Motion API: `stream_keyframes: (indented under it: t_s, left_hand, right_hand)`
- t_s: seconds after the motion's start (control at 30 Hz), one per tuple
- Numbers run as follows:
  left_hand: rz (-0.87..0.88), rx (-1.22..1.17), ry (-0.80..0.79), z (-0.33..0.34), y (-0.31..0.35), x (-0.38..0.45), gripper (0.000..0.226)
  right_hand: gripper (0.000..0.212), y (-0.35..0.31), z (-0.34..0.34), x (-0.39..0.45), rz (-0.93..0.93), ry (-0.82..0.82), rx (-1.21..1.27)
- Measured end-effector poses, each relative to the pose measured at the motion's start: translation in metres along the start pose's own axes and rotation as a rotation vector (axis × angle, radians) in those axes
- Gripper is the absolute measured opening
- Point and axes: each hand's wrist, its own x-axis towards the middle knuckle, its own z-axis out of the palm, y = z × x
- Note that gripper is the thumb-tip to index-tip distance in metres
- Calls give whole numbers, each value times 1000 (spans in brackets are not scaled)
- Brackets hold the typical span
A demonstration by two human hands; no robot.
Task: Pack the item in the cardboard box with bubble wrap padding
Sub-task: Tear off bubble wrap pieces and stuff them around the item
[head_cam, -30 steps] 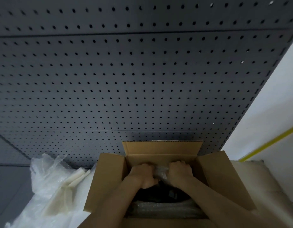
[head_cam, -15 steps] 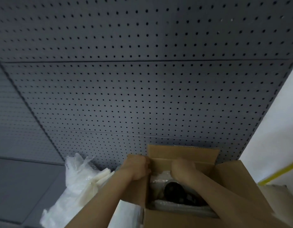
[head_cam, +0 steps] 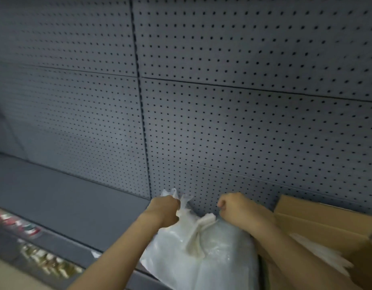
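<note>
The left hand (head_cam: 165,210) was closed, its fingers pinched on the top edge of the clear plastic bag (head_cam: 201,254). The right hand (head_cam: 235,208) was curled shut at the bag's right edge. The cardboard box (head_cam: 327,225) was seen touching the bag at right, against the pegboard (head_cam: 222,122).

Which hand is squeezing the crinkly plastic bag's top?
The left hand is: it's fisted around the plastic bag top. The right hand is fisted beside it, nearer the cardboard box.
</note>
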Motion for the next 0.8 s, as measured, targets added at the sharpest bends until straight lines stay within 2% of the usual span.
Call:
stream_keyframes:
  t_s: [0.23, 0.4, 0.5, 0.6, 0.7, 0.8]
  left_hand:
    - [-71, -15, -65, 14, -57, 2, 40]
    - [-93, -25, -106, 20, -87, 12, 44]
    - [-85, -39, -125, 27, -105, 22, 43]
    - [-68, -50, -146, 32, -124, 36, 42]
    - [-31, -46, -180, 36, -143, 55, 39]
    - [18, -35, -219, 38, -163, 76, 35]
  right_hand:
    - [29, -42, 37, 35, -35, -86, 42]
    - [16, -47, 61, 64, -18, -185, 40]
    - [19, -53, 70, 75, 4, -218, -16]
    - [7, -61, 80, 86, 29, -246, -60]
    - [35, -71, 96, 102, 100, -246, -62]
    - [41, -82, 112, 119, 160, -238, -57]
